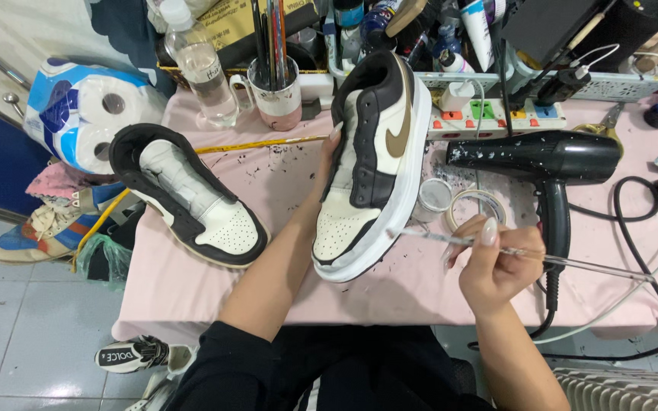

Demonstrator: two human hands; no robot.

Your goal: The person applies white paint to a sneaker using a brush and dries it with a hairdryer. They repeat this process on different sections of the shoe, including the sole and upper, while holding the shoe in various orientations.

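Note:
My left hand (330,156) grips a cream, black and tan sneaker (375,164) by its inner side, holding it tilted with the white sole facing right. My right hand (490,262) holds a thin clear-handled paintbrush (527,253) like a pen, its tip touching the white sole edge near the toe. A second matching sneaker (188,194) with masked-off tongue lies on the pink table (283,183) to the left, untouched.
A black hair dryer (546,164) lies right of the held shoe, its cord looping over the table. A tape roll (475,205), small jar (434,196), power strip (496,116), brush mug (276,87), water bottle (203,68) and supply baskets line the back. Toilet rolls (85,110) and shoes sit left.

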